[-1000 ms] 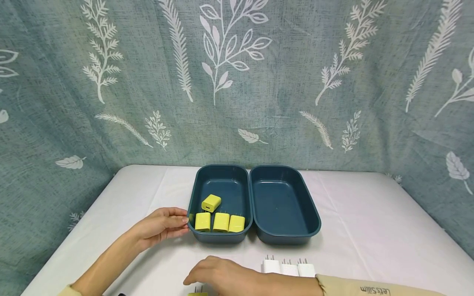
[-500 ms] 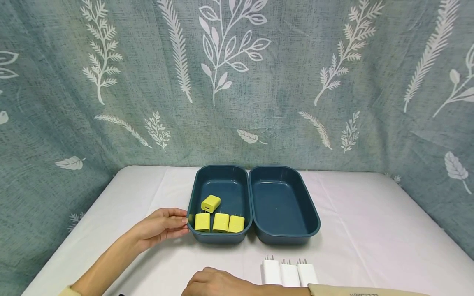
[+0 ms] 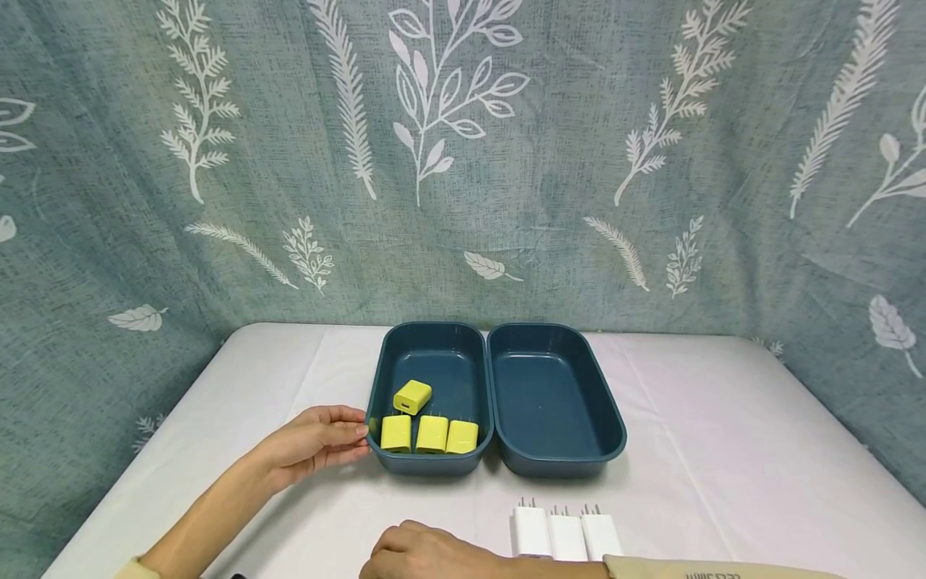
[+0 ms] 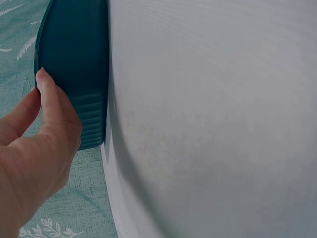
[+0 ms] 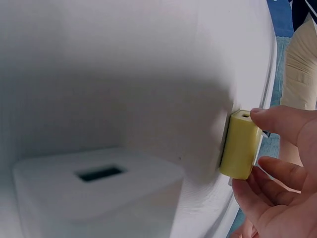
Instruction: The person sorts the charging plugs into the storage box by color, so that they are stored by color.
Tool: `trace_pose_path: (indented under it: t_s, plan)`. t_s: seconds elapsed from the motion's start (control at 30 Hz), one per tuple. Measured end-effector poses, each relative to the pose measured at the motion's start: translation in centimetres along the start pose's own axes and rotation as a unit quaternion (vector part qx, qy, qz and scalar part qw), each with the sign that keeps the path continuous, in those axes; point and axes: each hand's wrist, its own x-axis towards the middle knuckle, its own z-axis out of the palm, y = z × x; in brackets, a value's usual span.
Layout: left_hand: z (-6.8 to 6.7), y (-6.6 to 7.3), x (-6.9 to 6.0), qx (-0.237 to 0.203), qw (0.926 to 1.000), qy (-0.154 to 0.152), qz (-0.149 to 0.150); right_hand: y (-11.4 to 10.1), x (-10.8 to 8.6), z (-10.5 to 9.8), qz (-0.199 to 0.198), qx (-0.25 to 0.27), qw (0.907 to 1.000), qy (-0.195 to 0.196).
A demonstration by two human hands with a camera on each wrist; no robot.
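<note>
At a white cloth-covered table point(image 3: 723, 450), your left hand point(image 3: 318, 442) pinches the left rim of a dark-blue, round-cornered rectangular tray point(image 3: 452, 366) between thumb and fingers, with four yellow block-shaped plug adapters point(image 3: 431, 434) inside. Your right hand point(image 3: 427, 553) grips a glossy yellow block-shaped adapter point(image 5: 240, 148) by its ends, thumb and fingers parted only by its length, near the table's edge. Three white block-shaped adapters point(image 3: 567, 537) lie side by side nearest a matching dark-blue tray point(image 3: 553, 402).

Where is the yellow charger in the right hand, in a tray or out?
Out: the right wrist view shows the right hand pinching the yellow charger by its ends at the white tablecloth.
</note>
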Motion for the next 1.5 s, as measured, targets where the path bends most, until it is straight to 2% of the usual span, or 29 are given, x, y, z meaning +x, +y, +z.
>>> trace_pose_path:
  t_s: [0.27, 0.37, 0.6, 0.73, 0.87, 0.97, 1.1, 1.23, 1.4, 1.5]
  plan:
    - [0.0, -0.1, 0.0, -0.002, 1.0, -0.001, -0.001, 0.1, -0.1, -0.2, 0.002, 0.006, 1.0, 0.005]
    - [0.0, -0.1, 0.0, -0.003, 1.0, -0.001, 0.0, -0.1, -0.1, -0.7, 0.017, 0.022, 0.9996, 0.006]
    - [0.0, 0.0, 0.0, -0.001, 1.0, 0.0, -0.001, -0.3, 0.2, -2.7, 0.047, 0.082, 0.9955, -0.006]
    - [0.0, 0.1, 0.0, -0.002, 1.0, -0.001, -0.002, -0.4, 0.3, -4.0, 0.058, 0.12, 0.991, 0.005]
    - [0.0, 0.1, 0.0, -0.001, 1.0, -0.001, -0.003, -0.3, 0.4, -5.3, 0.083, 0.132, 0.9877, 0.014]
    - [0.0, 0.1, 0.0, -0.001, 1.0, -0.001, -0.006, -0.2, 0.4, -6.3, 0.099, 0.106, 0.9889, 0.029]
    - [0.1, 0.1, 0.0, -0.003, 1.0, 0.002, -0.009, -0.3, 0.6, -7.5, 0.109, 0.084, 0.988, 0.071]
    - [0.1, 0.1, -0.1, -0.004, 0.9999, 0.003, -0.011, 0.2, 0.8, -8.5, 0.126, 0.097, 0.9819, 0.103]
    - [0.0, 0.1, -0.1, -0.002, 1.0, 0.0, -0.009, 1.7, 1.1, -9.5, 0.155, 0.113, 0.9745, 0.116]
    - [0.0, 0.1, -0.1, -0.002, 1.0, -0.003, -0.006, 2.8, 1.3, -10.0, 0.179, 0.107, 0.9718, 0.111]
